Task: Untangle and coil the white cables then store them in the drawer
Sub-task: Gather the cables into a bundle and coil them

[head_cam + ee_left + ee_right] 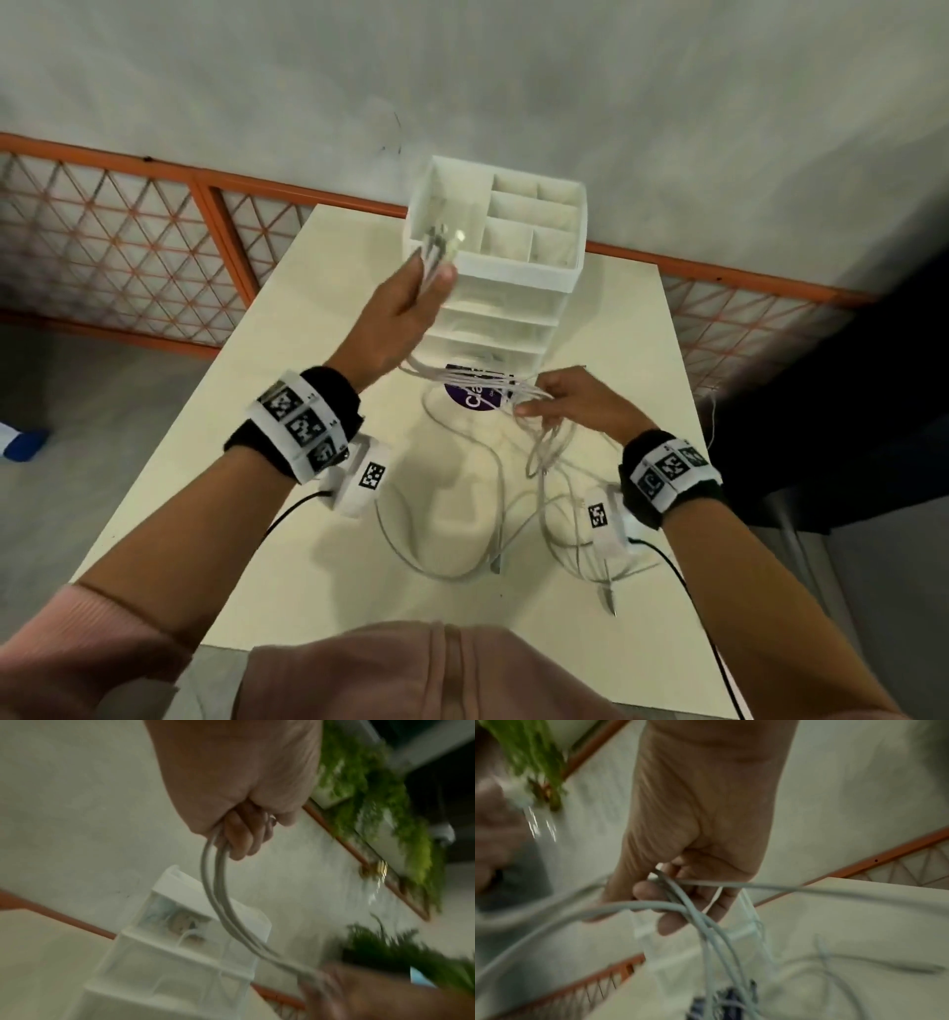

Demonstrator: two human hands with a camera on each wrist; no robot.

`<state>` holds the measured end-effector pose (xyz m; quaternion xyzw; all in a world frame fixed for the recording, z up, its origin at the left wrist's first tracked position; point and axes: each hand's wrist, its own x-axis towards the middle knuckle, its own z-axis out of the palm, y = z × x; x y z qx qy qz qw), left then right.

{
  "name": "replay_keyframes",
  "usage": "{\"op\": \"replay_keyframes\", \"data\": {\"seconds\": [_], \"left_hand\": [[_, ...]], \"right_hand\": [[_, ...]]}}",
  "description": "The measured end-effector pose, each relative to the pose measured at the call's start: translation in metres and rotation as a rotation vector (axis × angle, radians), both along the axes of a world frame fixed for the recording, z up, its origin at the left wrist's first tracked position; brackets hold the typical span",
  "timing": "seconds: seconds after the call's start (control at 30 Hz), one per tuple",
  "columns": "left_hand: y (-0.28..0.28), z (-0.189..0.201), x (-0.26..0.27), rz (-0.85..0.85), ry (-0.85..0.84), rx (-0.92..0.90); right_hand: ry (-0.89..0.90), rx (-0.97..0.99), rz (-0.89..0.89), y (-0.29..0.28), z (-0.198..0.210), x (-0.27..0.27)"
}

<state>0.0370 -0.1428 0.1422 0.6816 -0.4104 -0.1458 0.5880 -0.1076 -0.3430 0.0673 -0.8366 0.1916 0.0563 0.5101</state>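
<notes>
Several white cables (pixel 452 514) lie tangled on the cream table (pixel 257 421) and rise to both hands. My left hand (pixel 405 308) is raised in front of the white drawer unit (pixel 513 288) and grips a bundle of cable ends, plugs sticking up above the fist. In the left wrist view the cables (pixel 218 902) run down from the curled fingers (pixel 244 835). My right hand (pixel 570 406) is lower, near the unit's base, its fingers (pixel 670 912) curled round several cable strands (pixel 706 923). The drawers look closed.
The drawer unit has open compartments on top (pixel 534 216). A purple round sticker (pixel 472 395) lies on the table at its base. An orange lattice railing (pixel 154 236) runs behind the table. Something dark (pixel 847 411) stands at the right.
</notes>
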Motion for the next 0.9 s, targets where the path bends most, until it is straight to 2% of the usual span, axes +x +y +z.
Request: {"op": "replay_keyframes", "data": {"seconds": [0.07,0.13,0.23,0.33,0.5,0.67,0.9], "left_hand": [[-0.005,-0.017,-0.006,-0.003,-0.159,0.183],[-0.01,-0.029,-0.01,-0.086,-0.176,0.303],[-0.014,-0.033,-0.01,-0.167,-0.149,0.374],[-0.015,-0.03,-0.005,-0.167,-0.17,0.369],[-0.011,-0.023,0.013,-0.057,-0.229,0.294],[-0.012,-0.032,0.023,0.004,-0.285,0.337],[-0.018,-0.032,0.021,0.072,-0.303,0.323]], "right_hand": [[-0.055,0.006,0.006,0.001,0.017,0.007],[-0.097,-0.022,0.049,0.006,0.037,0.016],[-0.115,-0.011,0.134,0.013,0.059,0.023],[-0.147,0.051,0.151,0.013,0.068,0.022],[-0.253,-0.03,-0.082,0.0,0.043,0.011],[-0.354,0.168,-0.27,-0.005,0.017,-0.002],[-0.221,0.067,-0.212,-0.008,-0.001,-0.023]]}}
